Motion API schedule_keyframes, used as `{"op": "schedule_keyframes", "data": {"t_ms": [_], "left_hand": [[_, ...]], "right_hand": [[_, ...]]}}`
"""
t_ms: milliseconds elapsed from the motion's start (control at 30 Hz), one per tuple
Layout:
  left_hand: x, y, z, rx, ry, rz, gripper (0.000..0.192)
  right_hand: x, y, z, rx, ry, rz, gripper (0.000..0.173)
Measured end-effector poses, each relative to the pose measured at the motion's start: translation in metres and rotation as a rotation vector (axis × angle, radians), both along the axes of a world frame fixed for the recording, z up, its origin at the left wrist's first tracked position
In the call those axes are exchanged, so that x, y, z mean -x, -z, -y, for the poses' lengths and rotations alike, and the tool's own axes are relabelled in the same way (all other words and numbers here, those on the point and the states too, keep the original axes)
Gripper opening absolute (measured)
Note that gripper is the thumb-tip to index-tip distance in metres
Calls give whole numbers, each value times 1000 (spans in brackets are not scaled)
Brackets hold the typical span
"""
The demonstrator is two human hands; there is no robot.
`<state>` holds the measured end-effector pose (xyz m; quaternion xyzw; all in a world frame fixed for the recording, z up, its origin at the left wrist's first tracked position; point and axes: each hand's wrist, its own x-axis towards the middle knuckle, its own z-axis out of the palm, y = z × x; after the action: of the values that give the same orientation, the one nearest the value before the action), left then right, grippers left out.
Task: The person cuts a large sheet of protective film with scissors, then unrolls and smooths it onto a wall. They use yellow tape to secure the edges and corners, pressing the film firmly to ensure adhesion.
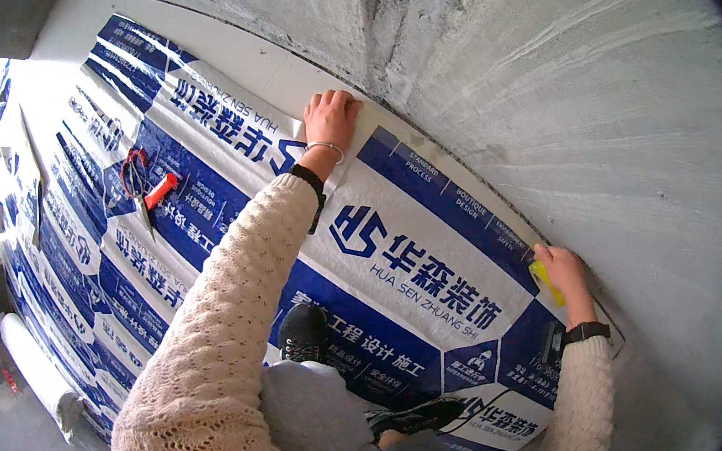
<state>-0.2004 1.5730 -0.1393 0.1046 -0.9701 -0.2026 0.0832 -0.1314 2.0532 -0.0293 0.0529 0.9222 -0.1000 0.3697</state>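
Note:
Blue and white printed floor protection sheeting [425,262] lies beneath my feet, its strips bearing writing. At the seam between two strips, my left hand [331,121] rests on the sheeting's wall-side edge. Its fingers are bent and close together, and whether they pinch the sheet is hidden. Farther right, my right hand [562,274] grips a yellow flat tool [543,281], perhaps a scraper, against the edge of the sheeting by the wall. Most of that tool is covered by my hand.
Red-handled scissors [134,176] and a red-handled tool [162,190] lie on the sheeting at left. A bare concrete wall [556,114] rises along the far side. A white roll [39,374] lies lower left. My dark shoes [304,332] stand on the sheeting.

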Motion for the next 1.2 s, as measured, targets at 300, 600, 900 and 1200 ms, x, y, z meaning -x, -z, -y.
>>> {"op": "schedule_keyframes", "data": {"t_ms": [300, 600, 900, 1200], "left_hand": [[-40, -15, -33, 138, 305, 179, 61], [-41, -25, -40, 318, 335, 273, 106], [-49, -18, -70, 365, 419, 232, 97], [-72, -21, -142, 340, 641, 255, 93]], "right_hand": [[2, -1, 3, -22, -21, -5, 54], [1, -13, 12, -63, -22, -18, 54], [1, -10, 17, -145, 6, -2, 49], [3, -3, 19, -193, 20, -46, 50]]}}
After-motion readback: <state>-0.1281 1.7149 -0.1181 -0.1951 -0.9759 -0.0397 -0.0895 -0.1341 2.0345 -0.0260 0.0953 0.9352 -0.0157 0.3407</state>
